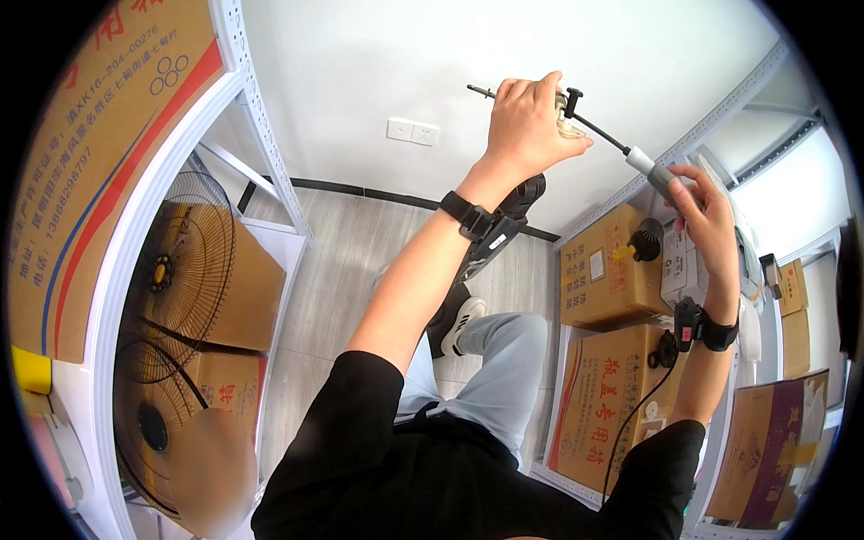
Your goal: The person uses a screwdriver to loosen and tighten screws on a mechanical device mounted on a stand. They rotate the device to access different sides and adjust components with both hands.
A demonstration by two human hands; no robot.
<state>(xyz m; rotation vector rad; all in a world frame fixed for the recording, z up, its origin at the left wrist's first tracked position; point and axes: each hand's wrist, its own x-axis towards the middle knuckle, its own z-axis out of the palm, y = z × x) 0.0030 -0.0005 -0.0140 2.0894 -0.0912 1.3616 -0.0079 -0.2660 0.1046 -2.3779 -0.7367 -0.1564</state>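
Observation:
My left hand (526, 126) is raised before the white wall, its fingers closed around a cream-coloured part (569, 128). A black T-shaped knob (573, 102) sticks up beside that part. A thin dark rod (601, 132) runs out toward my right hand, and a dark rod end shows past the left knuckles; the grip hides whether they are one piece. At the rod's right end is a grey handle (662, 180) with a white collar (639, 160). My right hand (705, 211) is closed around the handle's lower end.
A white metal shelf (256, 117) on the left bears cardboard boxes and black wire fan grilles (184, 261). Shelving on the right holds more cartons (598, 270) and a black-and-yellow object (645, 240). A dark stand-like object (490, 247) stands beneath my left forearm. A socket plate (413, 131) is on the wall.

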